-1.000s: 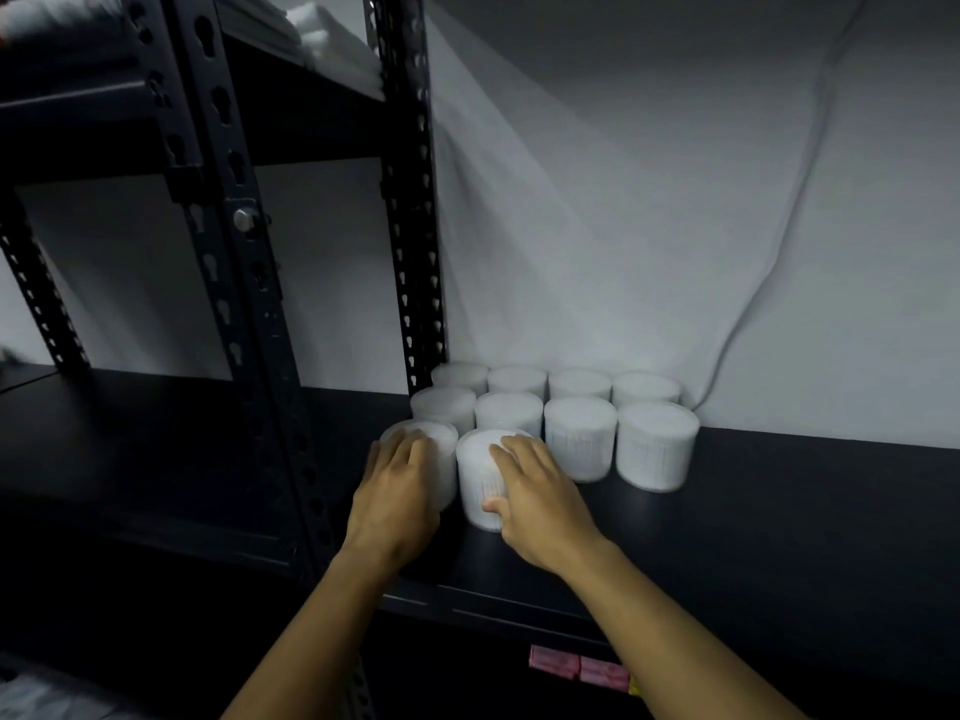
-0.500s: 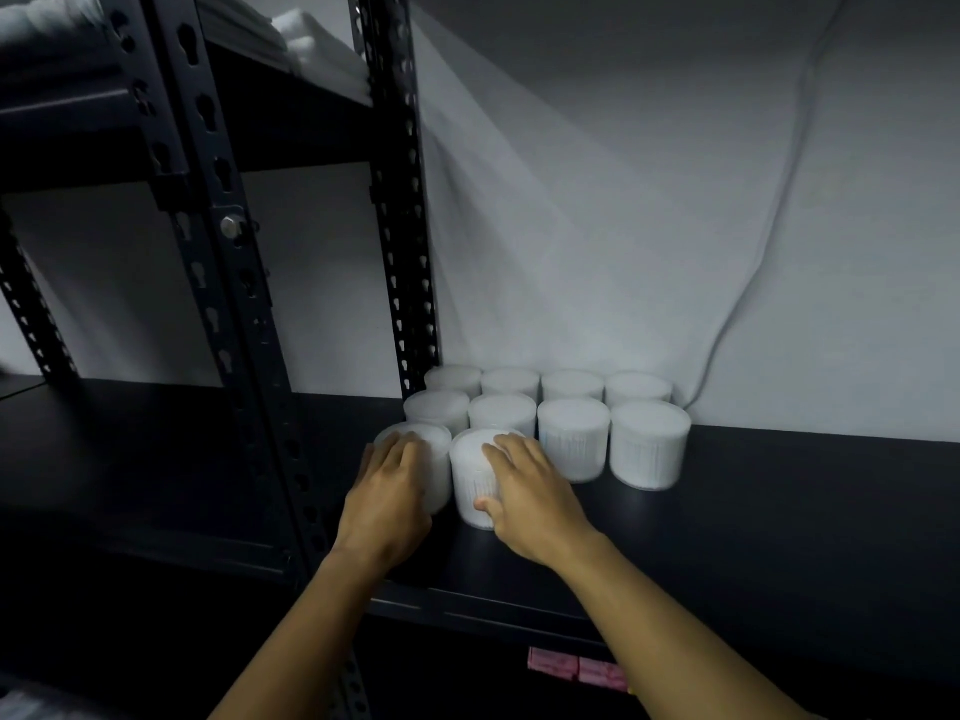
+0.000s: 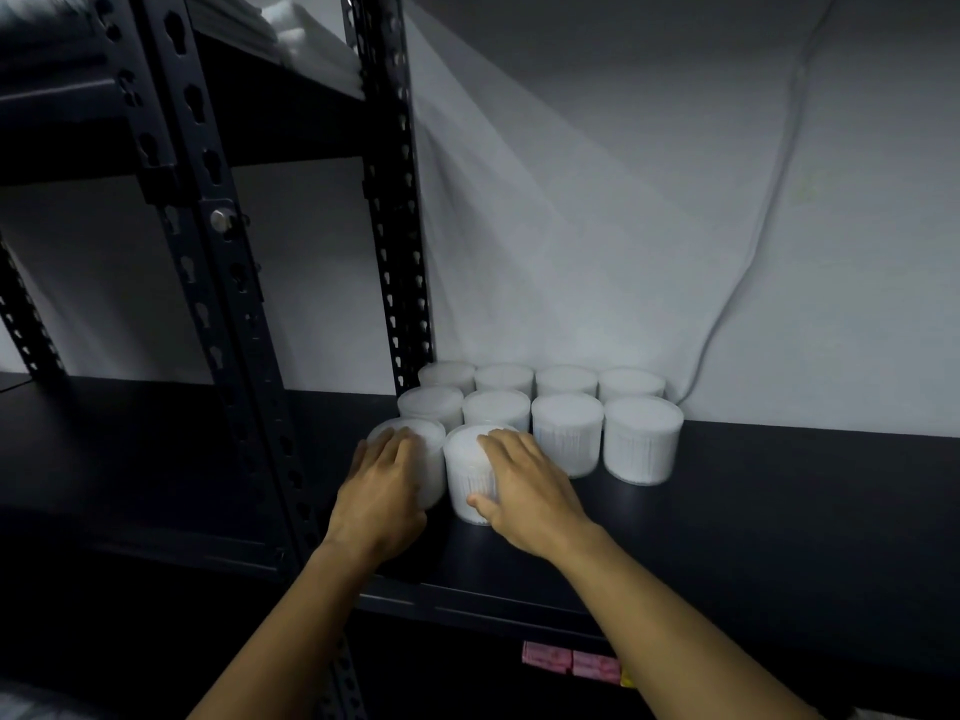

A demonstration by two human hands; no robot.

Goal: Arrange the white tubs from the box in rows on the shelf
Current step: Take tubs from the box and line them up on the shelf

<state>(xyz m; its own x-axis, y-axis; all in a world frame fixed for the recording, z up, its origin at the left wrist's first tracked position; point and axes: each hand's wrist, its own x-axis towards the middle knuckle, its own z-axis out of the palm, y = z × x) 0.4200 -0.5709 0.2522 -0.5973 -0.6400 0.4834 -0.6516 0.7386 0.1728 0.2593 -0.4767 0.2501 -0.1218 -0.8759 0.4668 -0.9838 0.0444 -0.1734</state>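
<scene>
Several white tubs stand in rows on the black shelf (image 3: pixel 779 511), against the white wall. The back row (image 3: pixel 566 379) and the middle row (image 3: pixel 641 439) hold several tubs each. Two more tubs form a front row at the left. My left hand (image 3: pixel 382 491) grips the front-left tub (image 3: pixel 423 439) from its near side. My right hand (image 3: pixel 524 485) grips the front-right tub (image 3: pixel 467 470), fingers over its lid and thumb on its side wall. Both front tubs stand upright on the shelf, touching the middle row. The box is out of sight.
A black perforated upright post (image 3: pixel 208 283) stands just left of my left hand, and a second post (image 3: pixel 395 226) rises behind the tubs. An upper shelf (image 3: pixel 260 85) holds white bundles. Pink labels (image 3: pixel 571 659) stick to the shelf's front edge. A cable (image 3: pixel 753 241) hangs on the wall.
Both hands stay on the two front tubs. The tubs have slid slightly back against the middle row, and the view has drifted a little.
</scene>
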